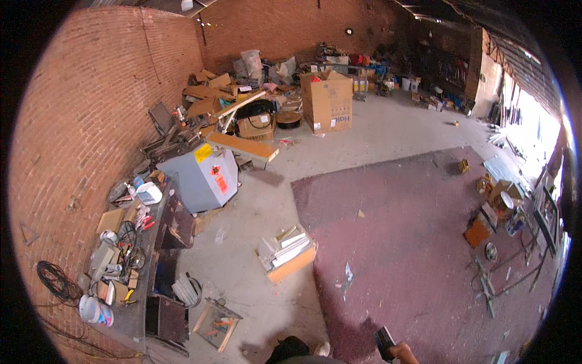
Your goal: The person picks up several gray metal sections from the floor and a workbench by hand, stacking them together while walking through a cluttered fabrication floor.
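At the lower edge my right hand is closed around one end of a dark oblong object with a paler strip along its top. Its exact kind is too small to make out. It is held above the dark red floor area. My left hand is not in view. Ahead and to the left of my right hand, a wooden box holding white and grey strips sits on the concrete. Nearer the workbench lies a wooden tray with orange-brown pieces in it.
A cluttered workbench runs along the left brick wall. Beyond it stand a grey metal cabinet, a scrap heap and a large cardboard box. Boxes, an orange panel and metal frames lie on the right.
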`<state>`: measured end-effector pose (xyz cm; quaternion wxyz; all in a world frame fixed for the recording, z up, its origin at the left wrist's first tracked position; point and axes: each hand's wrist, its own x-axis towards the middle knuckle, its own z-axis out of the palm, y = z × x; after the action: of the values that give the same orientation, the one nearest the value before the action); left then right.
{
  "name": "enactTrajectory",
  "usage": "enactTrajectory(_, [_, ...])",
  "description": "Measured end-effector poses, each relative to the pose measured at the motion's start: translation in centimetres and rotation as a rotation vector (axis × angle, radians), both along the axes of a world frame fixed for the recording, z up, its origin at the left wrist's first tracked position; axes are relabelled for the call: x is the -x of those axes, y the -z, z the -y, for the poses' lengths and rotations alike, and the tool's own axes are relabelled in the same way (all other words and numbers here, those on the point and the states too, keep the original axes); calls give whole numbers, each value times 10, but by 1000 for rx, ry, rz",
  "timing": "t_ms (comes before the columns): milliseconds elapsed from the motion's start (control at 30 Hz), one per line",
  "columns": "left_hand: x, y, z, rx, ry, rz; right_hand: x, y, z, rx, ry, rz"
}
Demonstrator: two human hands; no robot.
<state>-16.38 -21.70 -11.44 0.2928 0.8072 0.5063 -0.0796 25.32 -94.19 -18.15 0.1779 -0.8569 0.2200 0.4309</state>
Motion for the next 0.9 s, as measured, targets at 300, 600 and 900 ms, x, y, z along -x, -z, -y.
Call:
enactTrajectory(300, [-339,31,-82,-70,217,-22,-230,-25,-63,-92,-27,244])
enactTrajectory(600, [-828,-81,-107,-203,529,246,-337,-151,-131,-192,466,202])
enactTrajectory(900, [-1122,-95,-68,-251,599,18,-540,-113,-93,-252,643,187])
